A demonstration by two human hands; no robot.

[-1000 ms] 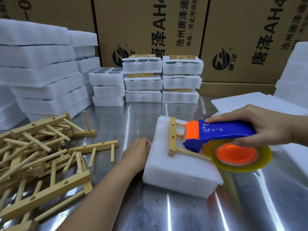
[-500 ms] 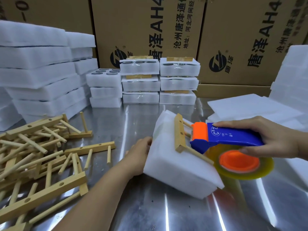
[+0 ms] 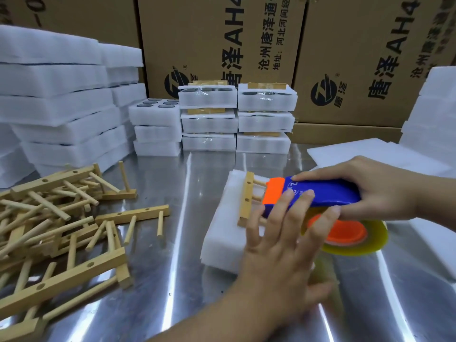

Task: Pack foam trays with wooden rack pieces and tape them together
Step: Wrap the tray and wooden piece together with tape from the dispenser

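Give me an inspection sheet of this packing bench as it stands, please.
Surface: shiny metal table, strong reflections.
Job's things: foam tray with one wooden rack piece lying on top; blue and orange tape dispenser over the tray's right part; taped trays stacked at the back.
Clutter: loose pile of rack pieces on the left; plain foam stacks far left; foam sheets at right.
Grippers: left hand open, fingers spread in front of the dispenser, contact unclear; right hand grips the dispenser.
Cables: nothing seen.
Surroundings: printed cardboard boxes behind the table.
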